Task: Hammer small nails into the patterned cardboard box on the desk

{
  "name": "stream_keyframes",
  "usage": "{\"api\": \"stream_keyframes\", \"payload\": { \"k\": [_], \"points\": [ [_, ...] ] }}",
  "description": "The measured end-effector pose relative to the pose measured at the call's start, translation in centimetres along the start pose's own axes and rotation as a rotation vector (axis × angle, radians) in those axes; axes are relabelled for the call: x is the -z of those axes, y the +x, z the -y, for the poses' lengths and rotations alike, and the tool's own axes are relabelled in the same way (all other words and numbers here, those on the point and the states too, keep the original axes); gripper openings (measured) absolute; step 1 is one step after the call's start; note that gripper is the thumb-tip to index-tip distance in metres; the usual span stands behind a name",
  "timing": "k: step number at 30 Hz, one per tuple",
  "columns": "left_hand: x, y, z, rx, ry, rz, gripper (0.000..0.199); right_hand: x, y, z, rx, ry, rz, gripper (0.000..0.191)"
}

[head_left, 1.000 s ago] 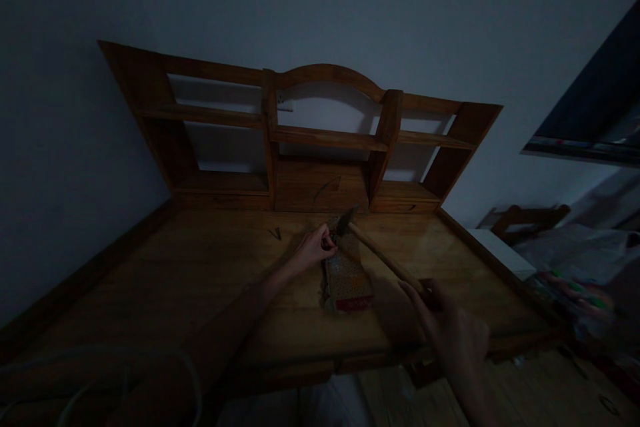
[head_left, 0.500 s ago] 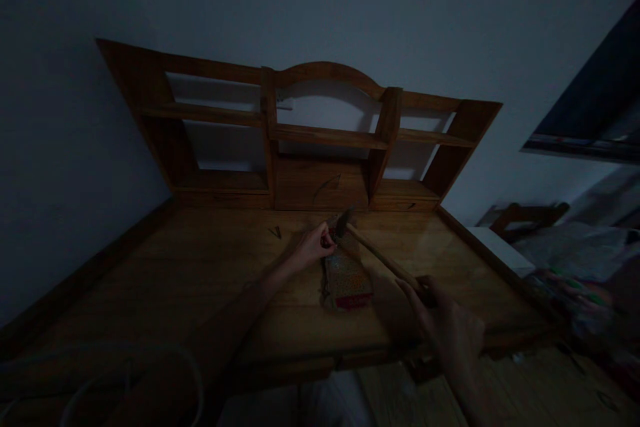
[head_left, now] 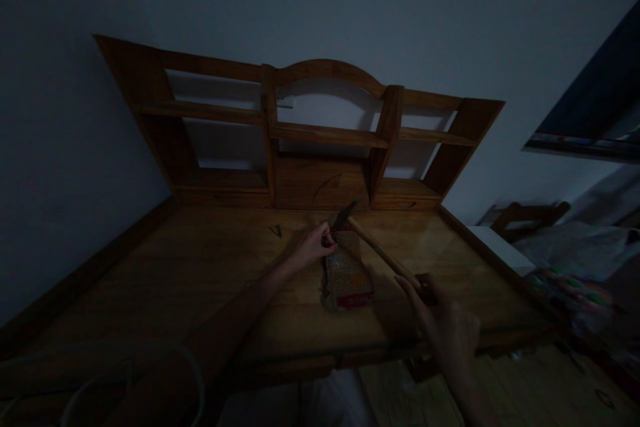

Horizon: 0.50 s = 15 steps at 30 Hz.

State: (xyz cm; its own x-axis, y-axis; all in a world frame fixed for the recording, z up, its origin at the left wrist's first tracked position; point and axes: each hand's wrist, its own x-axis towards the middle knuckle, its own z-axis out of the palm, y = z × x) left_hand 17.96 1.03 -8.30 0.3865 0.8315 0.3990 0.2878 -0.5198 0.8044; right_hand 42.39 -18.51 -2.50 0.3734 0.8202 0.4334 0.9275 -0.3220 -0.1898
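My right hand (head_left: 447, 320) is wrapped round the wooden handle of a hammer (head_left: 383, 252), whose dark metal head is over the far end of a flat patterned block (head_left: 350, 270). This block has a speckled, orange-flowered top and a red near edge, and it lies on the wooden desk (head_left: 210, 267). At the block's far left corner, my left hand (head_left: 316, 245) is closed in a pinch, thumb against fingers, close beside the hammer head. What the pinch holds is too small and dark to make out.
A few thin dark pieces (head_left: 275, 231) lie on the desk left of the block. Along the back stands a wooden shelf unit (head_left: 325, 137) against the wall. To the right are a white surface (head_left: 497, 247), a wooden chair back (head_left: 533, 213) and plastic-wrapped items (head_left: 575, 260).
The hammer head has tilted and risen slightly at its far end. My right hand has shifted a little left, while my left hand stays in place at the block.
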Motion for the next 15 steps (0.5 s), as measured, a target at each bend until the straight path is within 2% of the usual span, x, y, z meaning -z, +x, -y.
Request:
{"api": "stream_keyframes", "payload": {
  "k": [4, 10, 15],
  "points": [
    [-0.1, 0.0, 0.3, 0.011, 0.009, 0.014, 0.023, -0.1, 0.1, 0.3, 0.051, -0.013, 0.085, 0.041],
    [0.4, -0.2, -1.2, -0.004, 0.041, 0.011, 0.022, 1.1, 1.4, 1.2, -0.005, 0.088, 0.052, 0.043],
    [0.4, -0.2, -1.2, -0.021, 0.026, 0.008, 0.02, 1.4, 2.7, 1.8, -0.015, 0.14, 0.044, 0.049]
  ]
}}
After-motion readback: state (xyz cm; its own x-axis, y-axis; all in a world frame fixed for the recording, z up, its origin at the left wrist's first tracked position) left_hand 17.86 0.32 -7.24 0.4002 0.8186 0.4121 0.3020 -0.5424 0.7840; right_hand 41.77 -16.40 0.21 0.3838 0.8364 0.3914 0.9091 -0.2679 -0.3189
